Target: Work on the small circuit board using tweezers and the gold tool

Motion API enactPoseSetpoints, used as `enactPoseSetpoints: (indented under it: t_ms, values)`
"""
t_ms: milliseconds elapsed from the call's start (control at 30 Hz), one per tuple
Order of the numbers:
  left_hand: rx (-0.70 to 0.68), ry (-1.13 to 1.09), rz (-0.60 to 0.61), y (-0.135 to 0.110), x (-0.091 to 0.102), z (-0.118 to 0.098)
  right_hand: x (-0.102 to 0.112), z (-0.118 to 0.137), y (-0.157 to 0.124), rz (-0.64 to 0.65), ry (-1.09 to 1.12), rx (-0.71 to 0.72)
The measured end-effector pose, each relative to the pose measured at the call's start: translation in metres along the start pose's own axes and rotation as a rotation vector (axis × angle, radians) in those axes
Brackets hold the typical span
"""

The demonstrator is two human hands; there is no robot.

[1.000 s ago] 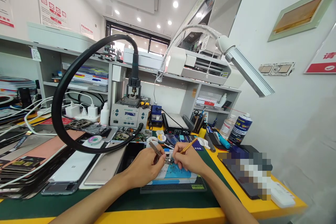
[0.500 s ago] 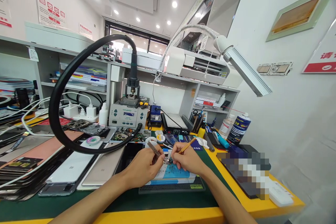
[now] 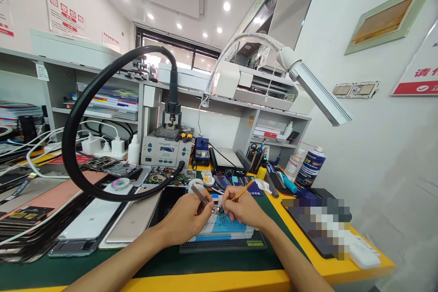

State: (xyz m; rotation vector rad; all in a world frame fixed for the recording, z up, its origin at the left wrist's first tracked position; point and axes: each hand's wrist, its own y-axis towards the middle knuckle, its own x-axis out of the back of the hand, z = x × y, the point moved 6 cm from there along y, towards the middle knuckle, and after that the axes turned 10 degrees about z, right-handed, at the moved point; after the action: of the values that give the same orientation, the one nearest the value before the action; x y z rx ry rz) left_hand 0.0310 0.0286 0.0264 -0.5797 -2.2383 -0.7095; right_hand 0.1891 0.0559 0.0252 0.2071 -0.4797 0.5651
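My left hand [image 3: 187, 219] is closed on metal tweezers [image 3: 199, 195], whose tips point down at a small circuit board [image 3: 216, 210]. My right hand [image 3: 243, 210] pinches a thin yellow-handled tool [image 3: 243, 190] like a pen, its tip on the same board. The board rests on a blue and white holder [image 3: 224, 227] above a black ridged block [image 3: 222, 245] on the green mat [image 3: 164, 262]. Both hands nearly touch over the board.
Phones and back covers [image 3: 99, 216] lie stacked at left. A hot-air station [image 3: 167, 149] with a looping black hose [image 3: 73, 134] stands behind. A desk lamp [image 3: 316, 93] hangs over the right. A spray can [image 3: 310, 167], tool cups and a dark tablet [image 3: 316, 221] sit at right. The yellow bench edge [image 3: 219, 279] runs along the front.
Both hands stay over the board with only tiny shifts. The view has drifted slightly, so everything sits a little left and higher.
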Motion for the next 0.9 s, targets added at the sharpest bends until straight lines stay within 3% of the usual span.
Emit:
enactPoseSetpoints:
  t_ms: [900]
  values:
    - [0.019,0.005,0.022,-0.0018,-0.0003,0.0017,-0.0008,0.003,-0.0001,0.005,-0.015,0.014]
